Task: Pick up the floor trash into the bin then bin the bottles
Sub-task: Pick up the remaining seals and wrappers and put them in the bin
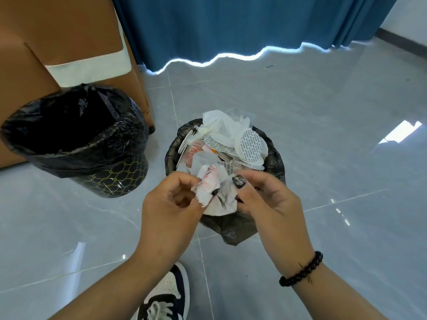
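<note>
Paper wad point(213, 192) between both hands, above bin point(275, 162)

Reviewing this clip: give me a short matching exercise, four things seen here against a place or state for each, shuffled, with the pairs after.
Things:
1. full bin
2. patterned bin
3. crumpled paper
4. bracelet

Places or states:
A. on the right wrist
B. heaped with paper and round seals
C. pinched between the left hand and right hand
D. beside the brown furniture, black liner, no trash showing

Pairs: 1-B, 2-D, 3-C, 4-A
</note>
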